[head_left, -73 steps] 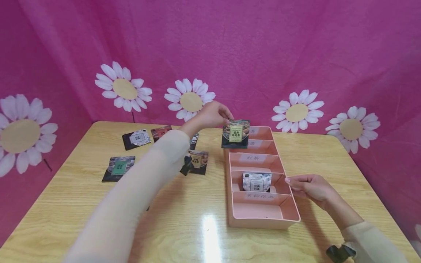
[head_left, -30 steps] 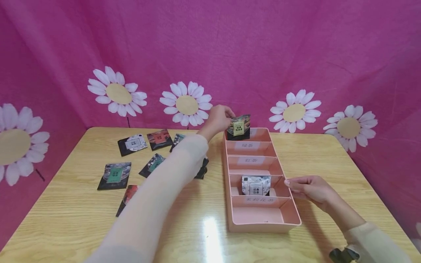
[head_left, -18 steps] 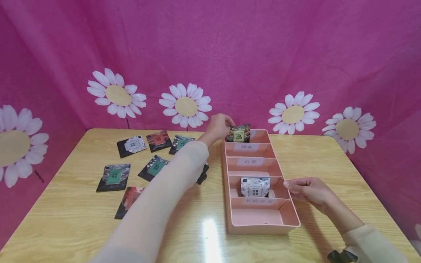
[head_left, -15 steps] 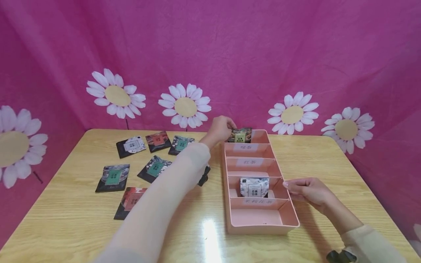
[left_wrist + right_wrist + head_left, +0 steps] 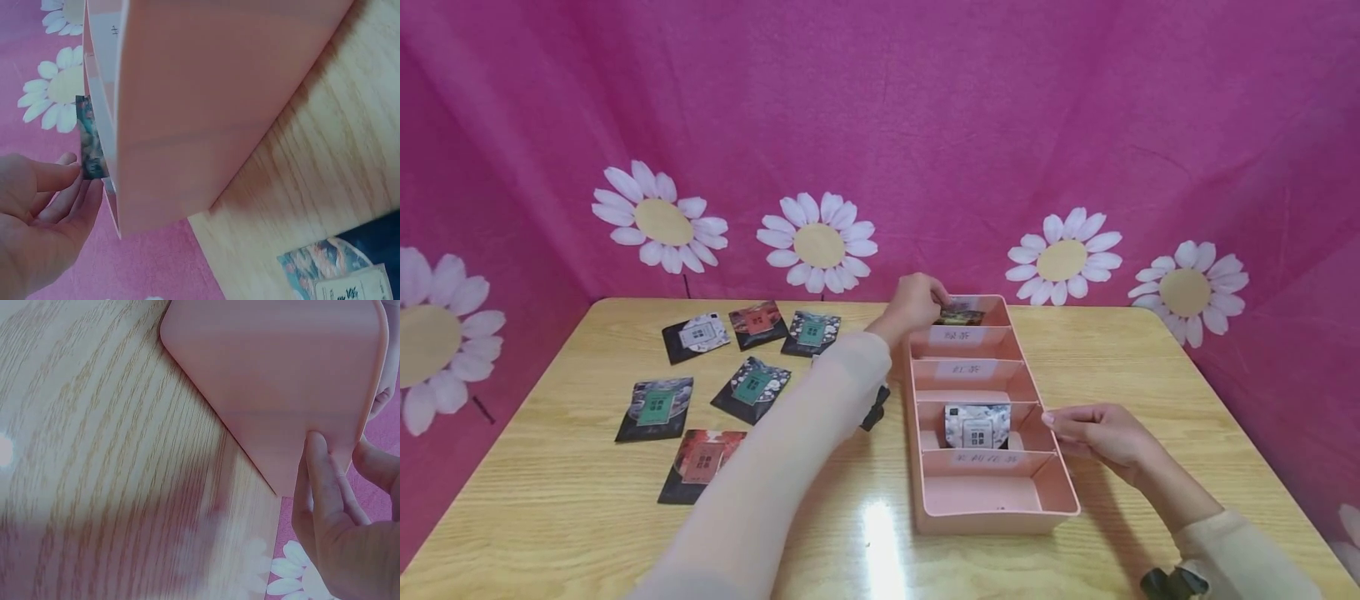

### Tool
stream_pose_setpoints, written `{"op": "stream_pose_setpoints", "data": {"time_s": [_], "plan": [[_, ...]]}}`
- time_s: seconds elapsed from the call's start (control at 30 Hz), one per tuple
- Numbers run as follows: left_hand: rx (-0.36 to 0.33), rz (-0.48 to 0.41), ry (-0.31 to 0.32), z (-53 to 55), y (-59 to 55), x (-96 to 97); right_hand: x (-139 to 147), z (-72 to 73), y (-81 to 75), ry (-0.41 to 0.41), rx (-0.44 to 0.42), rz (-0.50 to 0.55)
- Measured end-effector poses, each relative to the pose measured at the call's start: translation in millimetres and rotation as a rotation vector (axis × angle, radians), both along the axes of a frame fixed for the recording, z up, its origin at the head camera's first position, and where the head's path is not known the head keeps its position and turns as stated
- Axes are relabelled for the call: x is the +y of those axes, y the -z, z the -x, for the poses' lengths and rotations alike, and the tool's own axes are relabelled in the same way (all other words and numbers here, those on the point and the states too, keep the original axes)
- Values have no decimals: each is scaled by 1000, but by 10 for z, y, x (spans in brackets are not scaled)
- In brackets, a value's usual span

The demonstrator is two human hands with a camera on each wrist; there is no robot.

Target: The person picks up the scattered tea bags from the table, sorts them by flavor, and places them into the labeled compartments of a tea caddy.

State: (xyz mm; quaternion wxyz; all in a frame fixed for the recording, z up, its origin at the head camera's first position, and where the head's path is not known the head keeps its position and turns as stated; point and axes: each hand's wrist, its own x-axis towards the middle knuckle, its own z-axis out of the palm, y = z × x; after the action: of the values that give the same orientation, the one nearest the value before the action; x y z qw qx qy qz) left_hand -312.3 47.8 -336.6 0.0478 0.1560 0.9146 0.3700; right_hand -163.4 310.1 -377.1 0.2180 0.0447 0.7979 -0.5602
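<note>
A pink divided box (image 5: 992,523) with handwritten labels stands on the table. My left hand (image 5: 913,307) reaches over its far end and pinches a dark tea sachet (image 5: 961,317) by a corner. Most of that sachet is down inside the farthest compartment; in the left wrist view the sachet (image 5: 92,140) shows above the rim between thumb and fingers. At the box's right side, my right hand (image 5: 1105,433) grips the wall, thumb at the rim and fingers (image 5: 322,469) against the outside. A white-patterned tea sachet (image 5: 977,427) leans in the second compartment from the near end.
Left of the box lie several tea sachets: a white one (image 5: 696,336), red ones (image 5: 757,324) (image 5: 700,467) and green-labelled ones (image 5: 655,408) (image 5: 751,390) (image 5: 812,332). My left forearm (image 5: 782,467) crosses above the table and partly covers another sachet. A pink flowered curtain (image 5: 925,150) hangs behind.
The left hand has carried the dark tea sachet from above the box's far end down into the farthest compartment. The right hand has stayed at the box's side.
</note>
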Motion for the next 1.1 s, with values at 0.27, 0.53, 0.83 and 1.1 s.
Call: {"op": "stream_pose_setpoints", "data": {"time_s": [0.27,0.53,0.83,1.1], "plan": [[32,-24,-18,36,-63,-119,5,10,-19,11,-14,-40],[44,-2,14,-6,-202,-261,-7,34,-21,9,-1,-41],[71,40,81,-141,-354,-493,-35,42,-7,10,-4,-38],[66,66,67,-347,-332,-780,-41,-3,-16,25,-18,-31]]}}
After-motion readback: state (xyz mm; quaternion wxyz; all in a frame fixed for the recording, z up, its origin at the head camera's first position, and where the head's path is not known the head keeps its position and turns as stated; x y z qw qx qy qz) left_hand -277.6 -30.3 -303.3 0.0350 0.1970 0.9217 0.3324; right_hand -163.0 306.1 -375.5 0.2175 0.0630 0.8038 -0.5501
